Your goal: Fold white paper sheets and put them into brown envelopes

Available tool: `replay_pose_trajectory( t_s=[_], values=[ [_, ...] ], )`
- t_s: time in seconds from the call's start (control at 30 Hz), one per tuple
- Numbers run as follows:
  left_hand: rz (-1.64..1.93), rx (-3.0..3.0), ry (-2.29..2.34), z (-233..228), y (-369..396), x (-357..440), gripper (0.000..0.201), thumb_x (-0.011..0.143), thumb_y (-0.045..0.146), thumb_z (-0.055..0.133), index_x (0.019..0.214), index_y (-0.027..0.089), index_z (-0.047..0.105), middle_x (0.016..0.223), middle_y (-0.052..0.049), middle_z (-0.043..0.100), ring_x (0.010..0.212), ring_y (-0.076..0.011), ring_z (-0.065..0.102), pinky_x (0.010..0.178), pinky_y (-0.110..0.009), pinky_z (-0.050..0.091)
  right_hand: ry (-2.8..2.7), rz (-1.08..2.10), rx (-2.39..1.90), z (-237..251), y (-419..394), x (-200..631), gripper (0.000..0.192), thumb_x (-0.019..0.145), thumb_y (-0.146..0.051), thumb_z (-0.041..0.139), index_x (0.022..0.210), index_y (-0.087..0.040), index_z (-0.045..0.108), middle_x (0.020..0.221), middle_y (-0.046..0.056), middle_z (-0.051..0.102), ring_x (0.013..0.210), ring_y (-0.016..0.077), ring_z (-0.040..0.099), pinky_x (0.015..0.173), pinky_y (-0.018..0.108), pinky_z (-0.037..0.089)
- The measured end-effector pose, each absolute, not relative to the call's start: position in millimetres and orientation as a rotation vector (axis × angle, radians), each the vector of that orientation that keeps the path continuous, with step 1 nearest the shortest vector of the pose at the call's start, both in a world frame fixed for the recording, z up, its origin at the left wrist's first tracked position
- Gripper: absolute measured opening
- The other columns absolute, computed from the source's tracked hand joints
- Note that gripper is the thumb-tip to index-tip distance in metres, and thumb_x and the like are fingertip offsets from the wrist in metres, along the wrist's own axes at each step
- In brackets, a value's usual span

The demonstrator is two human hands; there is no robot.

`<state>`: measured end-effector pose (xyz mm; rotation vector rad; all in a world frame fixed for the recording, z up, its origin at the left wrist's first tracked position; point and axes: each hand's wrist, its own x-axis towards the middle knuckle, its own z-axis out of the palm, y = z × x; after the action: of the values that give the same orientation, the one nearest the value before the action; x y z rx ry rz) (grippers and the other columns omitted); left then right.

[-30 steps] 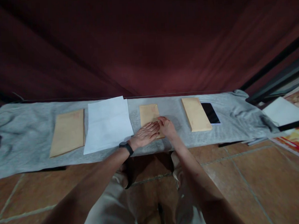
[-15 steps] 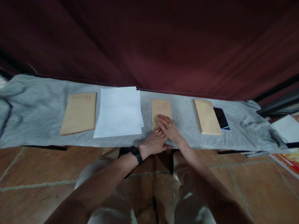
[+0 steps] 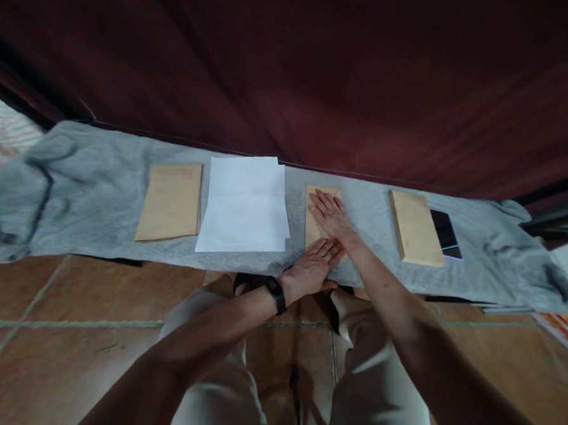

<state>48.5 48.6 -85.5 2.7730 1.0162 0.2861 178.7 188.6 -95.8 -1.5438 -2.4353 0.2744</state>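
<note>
Brown envelope (image 3: pixel 312 229) lies on the grey cloth (image 3: pixel 369 209), just right of the white sheets (image 3: pixel 245 205). The right hand (image 3: pixel 330 214), laid over the left hand (image 3: pixel 310 269) half a second ago, has slid up to the envelope's far end, so the pressing seems to reach both ends now. Both hands rest flat and outstretched, gripping nothing, with the envelope directly beneath them; in this dim view, how firmly they press is hard to tell.
</note>
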Motion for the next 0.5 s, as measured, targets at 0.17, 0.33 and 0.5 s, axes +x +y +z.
replay_pose_trajectory(
  t_s=[0.17,0.33,0.5],
  values=[
    [0.286,2.768,0.953,-86,49,47,0.086,0.091,0.057,0.063,0.156,0.009,0.033,0.165,-0.020,0.033,0.156,-0.0314,0.025,0.127,-0.043,0.007,-2.503,0.372,-1.497,-95,178,184,0.056,0.107,-0.040,0.033,0.160,-0.023,0.036,0.169,0.004,0.028,0.157,0.0259,0.022,0.128,0.051,0.010],
    [0.238,2.733,0.949,-81,51,47,0.085,0.089,0.059,0.065,0.152,0.007,0.040,0.161,-0.021,0.040,0.153,-0.0313,0.032,0.127,-0.041,0.014,-2.565,0.607,-1.386,-91,152,200,0.057,0.108,-0.048,0.022,0.161,-0.029,0.032,0.169,-0.001,0.027,0.158,0.0202,0.019,0.129,0.048,0.011],
    [0.279,2.701,0.909,-78,54,43,0.080,0.088,0.058,0.066,0.148,0.009,0.046,0.157,-0.021,0.047,0.151,-0.0313,0.035,0.126,-0.044,0.019,-2.527,0.699,-1.323,-92,129,209,0.057,0.108,-0.050,0.021,0.160,-0.031,0.036,0.168,0.001,0.031,0.157,0.0212,0.023,0.130,0.051,0.012]
  ],
)
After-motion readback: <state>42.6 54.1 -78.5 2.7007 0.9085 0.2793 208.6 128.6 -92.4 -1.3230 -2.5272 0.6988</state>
